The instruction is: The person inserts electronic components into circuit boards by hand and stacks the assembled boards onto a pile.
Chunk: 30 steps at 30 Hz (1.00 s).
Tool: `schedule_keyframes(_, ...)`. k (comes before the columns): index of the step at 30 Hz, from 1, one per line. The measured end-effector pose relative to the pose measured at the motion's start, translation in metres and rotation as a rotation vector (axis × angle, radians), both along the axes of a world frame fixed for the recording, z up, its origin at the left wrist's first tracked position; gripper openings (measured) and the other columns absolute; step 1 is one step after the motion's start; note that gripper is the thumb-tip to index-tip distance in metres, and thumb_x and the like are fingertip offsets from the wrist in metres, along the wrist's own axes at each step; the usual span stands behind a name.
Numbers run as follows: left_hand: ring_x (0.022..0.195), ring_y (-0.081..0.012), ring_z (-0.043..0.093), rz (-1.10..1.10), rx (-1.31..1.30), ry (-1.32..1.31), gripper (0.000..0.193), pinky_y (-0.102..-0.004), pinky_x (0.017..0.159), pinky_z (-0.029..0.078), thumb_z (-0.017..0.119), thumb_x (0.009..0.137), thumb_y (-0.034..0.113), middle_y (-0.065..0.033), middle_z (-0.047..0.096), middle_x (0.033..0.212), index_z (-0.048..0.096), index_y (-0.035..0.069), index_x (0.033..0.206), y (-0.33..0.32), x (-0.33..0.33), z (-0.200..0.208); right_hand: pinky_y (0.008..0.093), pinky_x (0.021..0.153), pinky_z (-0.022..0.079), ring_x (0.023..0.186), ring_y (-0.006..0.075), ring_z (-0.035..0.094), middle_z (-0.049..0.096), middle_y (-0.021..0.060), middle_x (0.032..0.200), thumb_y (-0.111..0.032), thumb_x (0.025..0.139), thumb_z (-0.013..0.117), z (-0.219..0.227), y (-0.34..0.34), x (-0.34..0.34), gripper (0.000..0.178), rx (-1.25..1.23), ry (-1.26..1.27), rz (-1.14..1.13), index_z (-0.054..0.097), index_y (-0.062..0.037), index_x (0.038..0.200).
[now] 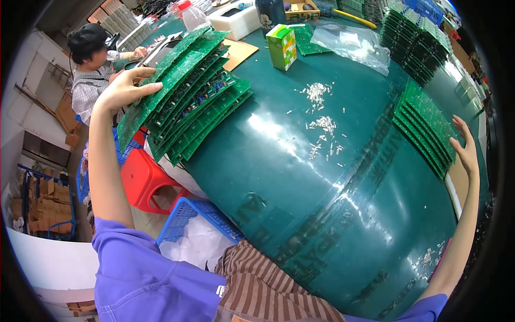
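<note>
At the left table edge rises a stack of green circuit boards [185, 99], its boards fanned and carrying small components. My left hand [126, 88] rests on the top board's outer edge, thumb and fingers apart; whether it grips the board is unclear. On the right lies a smaller stack of green circuit boards [424, 126], overlapping like steps. My right hand [466, 145] is at its outer edge, with fingers spread and the thumb against or very near the boards. Between the stacks, small white parts [316, 95] lie scattered in several loose heaps.
A green and yellow carton [281, 47], a clear plastic bag [354, 45] and tall board stacks [413, 40] stand on the far side of the green table [257, 177]. Beside its left edge are a red stool [147, 180] and a blue basket [188, 209]. A person [91, 75] works at far left.
</note>
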<state>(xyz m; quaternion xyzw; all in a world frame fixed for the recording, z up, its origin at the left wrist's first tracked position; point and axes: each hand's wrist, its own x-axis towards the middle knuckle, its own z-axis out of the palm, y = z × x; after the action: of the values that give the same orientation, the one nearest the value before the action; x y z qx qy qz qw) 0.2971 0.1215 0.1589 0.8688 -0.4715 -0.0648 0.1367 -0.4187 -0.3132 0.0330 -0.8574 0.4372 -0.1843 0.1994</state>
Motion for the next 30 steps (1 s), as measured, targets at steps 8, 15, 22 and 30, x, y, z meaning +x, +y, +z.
schedule_keyframes(8, 0.103, -0.018, 0.064, 0.134, 0.015, 0.188, 0.084, -0.0287, 0.089, 0.049, 0.091, 0.07, 0.043, -0.0111, 0.068, 0.112, 0.059, 0.003, 0.135, -0.02, 0.014, 0.006, 0.0393, 0.117, 0.029, 0.138, 0.0259, 0.048, 0.055, 0.0117, 0.145, -0.038, 0.09, 0.068, 0.002, 0.067, -0.023, 0.068, -0.117, 0.028, 0.049, 0.05, -0.0041, 0.146)
schedule_keyframes(15, 0.124, -0.0241, 0.055, 0.134, 0.0, 0.149, 0.101, -0.0344, 0.103, 0.044, 0.094, 0.059, 0.037, -0.0157, 0.053, 0.141, 0.052, 0.002, 0.144, -0.028, 0.023, 0.011, 0.0387, 0.113, 0.037, 0.13, 0.0282, 0.054, 0.059, 0.0145, 0.136, -0.007, 0.087, 0.068, -0.009, 0.185, -0.044, 0.054, -0.137, 0.088, -0.095, 0.053, 0.0, 0.139)
schedule_keyframes(22, 0.132, -0.0352, 0.049, 0.071, -0.236, -0.651, 0.108, -0.0441, 0.111, 0.038, 0.093, 0.054, 0.031, -0.016, 0.059, 0.135, 0.046, 0.016, 0.149, -0.018, -0.047, 0.01, 0.0446, 0.12, 0.026, 0.147, 0.0369, 0.035, 0.039, 0.0201, 0.157, -0.019, 0.1, 0.058, -0.071, 0.316, -0.082, 0.053, -0.17, 0.348, -0.528, 0.044, -0.0061, 0.15)
schedule_keyframes(30, 0.133, -0.0357, 0.048, -0.897, -0.285, -0.178, 0.117, -0.0486, 0.116, 0.029, 0.093, 0.05, 0.04, -0.0194, 0.051, 0.145, 0.044, 0.002, 0.149, -0.043, -0.239, -0.028, 0.0401, 0.112, 0.04, 0.133, 0.0344, 0.053, 0.06, 0.0172, 0.137, -0.004, 0.096, 0.061, -0.067, 0.349, -0.007, 0.032, -0.193, 0.089, -0.509, 0.065, -0.0023, 0.127)
